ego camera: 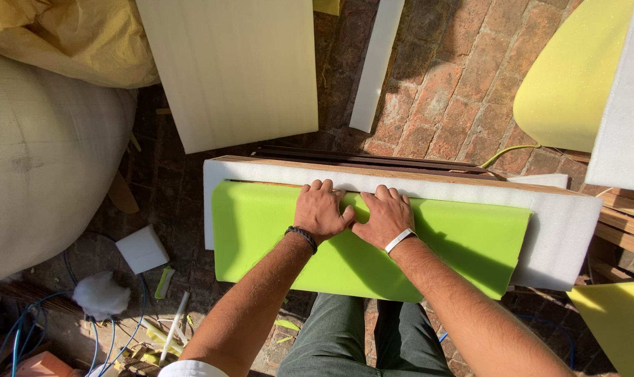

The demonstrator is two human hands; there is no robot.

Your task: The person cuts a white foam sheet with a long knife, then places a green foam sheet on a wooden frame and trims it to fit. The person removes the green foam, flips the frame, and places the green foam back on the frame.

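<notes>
Green foam sheet (275,230) lies on a white foam slab (561,223), its far edge under the left hand (322,209) and right hand (383,218), both pressed flat, fingers spread, gripping nothing; brick floor (456,84) beyond.

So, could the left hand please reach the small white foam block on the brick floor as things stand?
Probably yes: the left hand rests on the green foam sheet, and nothing lies between it and the white foam block lower left.
</notes>
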